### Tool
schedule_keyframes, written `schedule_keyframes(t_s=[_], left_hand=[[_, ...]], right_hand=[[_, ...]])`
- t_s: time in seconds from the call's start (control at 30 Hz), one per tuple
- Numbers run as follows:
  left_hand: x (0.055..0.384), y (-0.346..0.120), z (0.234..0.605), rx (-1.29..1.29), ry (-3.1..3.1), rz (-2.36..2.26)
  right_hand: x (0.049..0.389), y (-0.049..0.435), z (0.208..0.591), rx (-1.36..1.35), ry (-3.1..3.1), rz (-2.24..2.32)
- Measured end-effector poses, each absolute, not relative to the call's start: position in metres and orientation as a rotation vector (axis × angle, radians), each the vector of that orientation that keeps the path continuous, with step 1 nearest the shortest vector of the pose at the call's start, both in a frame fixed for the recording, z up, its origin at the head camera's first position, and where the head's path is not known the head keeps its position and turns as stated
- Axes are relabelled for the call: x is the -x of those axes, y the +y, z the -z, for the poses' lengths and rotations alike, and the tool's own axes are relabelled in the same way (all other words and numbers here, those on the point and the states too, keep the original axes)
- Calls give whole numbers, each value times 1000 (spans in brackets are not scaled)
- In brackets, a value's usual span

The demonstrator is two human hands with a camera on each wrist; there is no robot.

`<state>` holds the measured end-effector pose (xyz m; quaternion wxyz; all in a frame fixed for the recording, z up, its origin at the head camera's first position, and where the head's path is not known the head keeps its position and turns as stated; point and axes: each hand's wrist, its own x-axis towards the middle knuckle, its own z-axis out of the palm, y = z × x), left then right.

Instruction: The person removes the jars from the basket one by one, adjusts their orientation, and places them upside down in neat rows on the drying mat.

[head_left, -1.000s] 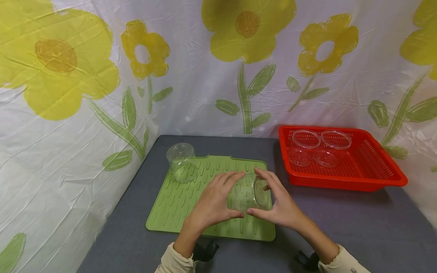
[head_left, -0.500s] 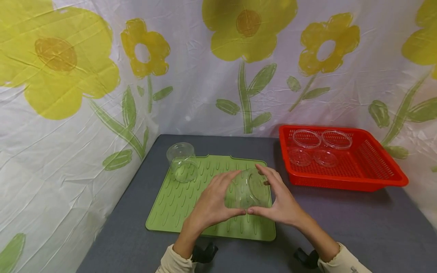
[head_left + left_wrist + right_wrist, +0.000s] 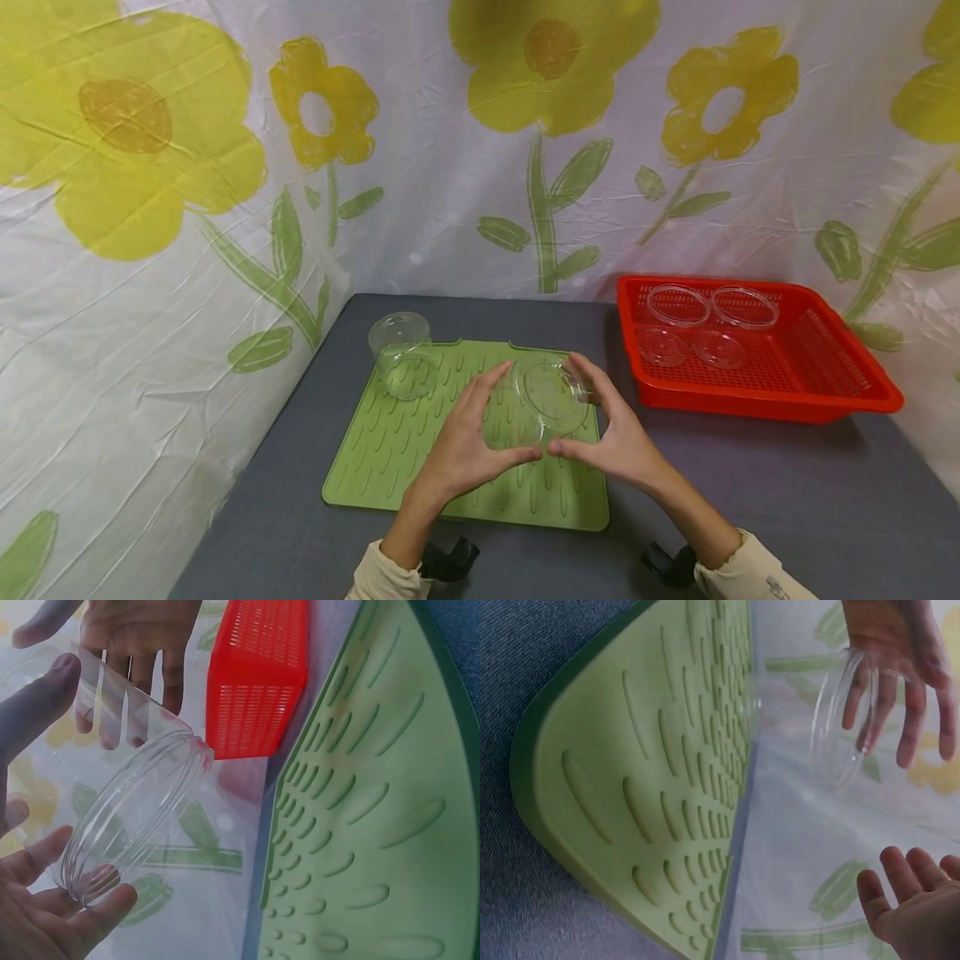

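Note:
Low over the green mat (image 3: 375,467), my left hand (image 3: 461,442) and right hand (image 3: 626,437) curve around a clear round container (image 3: 555,396) from both sides. Its round end faces the head camera at a tilt. In the left wrist view, the left thumb lies against the container's wall (image 3: 112,682) and the fingers are at its ringed end. The right hand is at the other side. The see-through wall makes the right fingers' exact contact hard to see in the right wrist view. Another clear container (image 3: 401,358) stands at the mat's back left corner.
A red perforated basket (image 3: 757,400) sits at the back right, with two clear round containers (image 3: 678,304) in its left part. Behind the grey table (image 3: 270,517) hangs a white cloth (image 3: 420,167) with yellow flowers.
Both hands have turned the container so its round end, which pointed right, now faces more toward the head camera. It has risen slightly, and the left fingers have spread from the right ones.

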<state>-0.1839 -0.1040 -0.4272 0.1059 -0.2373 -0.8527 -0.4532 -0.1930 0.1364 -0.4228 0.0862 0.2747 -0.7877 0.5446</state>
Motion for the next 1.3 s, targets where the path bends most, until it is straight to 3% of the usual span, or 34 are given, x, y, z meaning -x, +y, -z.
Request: schedule_keyframes(t_s=[0.37,0.67,1.1,1.3], left_hand=[[188,-104,428,702,-2432,1428],[187,-124,429,559,-2469,1467],[193,-195,456,227,-2359,1194],[194,-223,474,-12,-2648,1046]], right_hand=[[204,124,423,-957,-2194,-1844],[220,104,423,-968,-2162,-1910],[249,84,432,-579,-2389,-1786],[267,67,439,-415,-2503,-1765]])
